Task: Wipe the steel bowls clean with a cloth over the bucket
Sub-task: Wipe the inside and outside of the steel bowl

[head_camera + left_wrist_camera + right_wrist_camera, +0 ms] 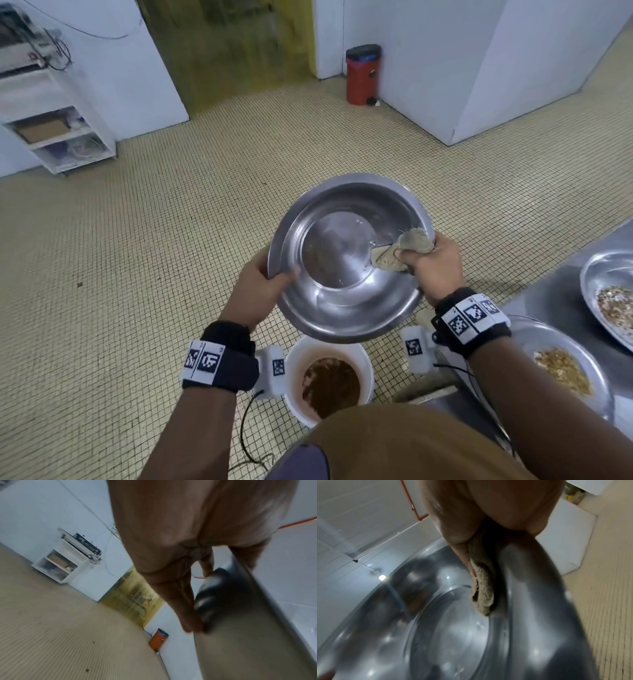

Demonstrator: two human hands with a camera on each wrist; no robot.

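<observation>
A large steel bowl (pixel 346 260) is held tilted above a white bucket (pixel 329 378) of brown slop on the floor. My left hand (pixel 265 286) grips the bowl's left rim, thumb inside and fingers behind; in the left wrist view the left hand (pixel 192 601) lies against the bowl's outer wall (pixel 240 635). My right hand (pixel 433 262) clutches a bunched beige cloth (pixel 400 251) and presses it to the bowl's right inner wall. The right wrist view shows the cloth (pixel 482 592) against the bowl's shiny inside (pixel 436 622), pinched by my right hand (pixel 471 555).
A steel counter (pixel 555 294) at right carries two steel dishes with food scraps (pixel 565 373) (pixel 613 305). A red pedal bin (pixel 363 73) stands by the far white wall. A white shelf unit (pixel 58 130) is at far left. Tiled floor surrounds the bucket.
</observation>
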